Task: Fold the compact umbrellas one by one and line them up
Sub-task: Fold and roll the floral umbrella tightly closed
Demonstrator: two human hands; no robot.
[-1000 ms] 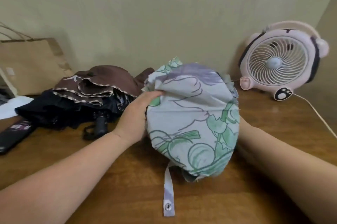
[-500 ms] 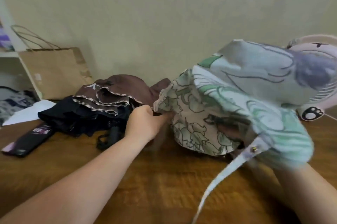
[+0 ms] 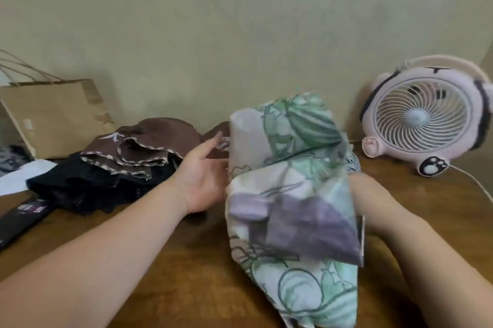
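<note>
Hovering above the wooden table [image 3: 186,261], the floral umbrella [image 3: 290,194] hung blurred between your forearms, its canopy loose and bunched. Your left hand [image 3: 205,175] was spread, palm toward the fabric, fingers [image 3: 212,145] straight and fairly wide, gripping nothing. The fingertips were at the canopy's left edge; touching or just apart, could not tell. Your right hand [image 3: 365,189] sat behind the canopy with its fingers hidden, so the grip was unreadable. Rear left, a brown umbrella [image 3: 149,141] lay on a black umbrella [image 3: 80,186] near a paper bag [image 3: 53,114]. A pink fan [image 3: 424,116] stood rear right.
</note>
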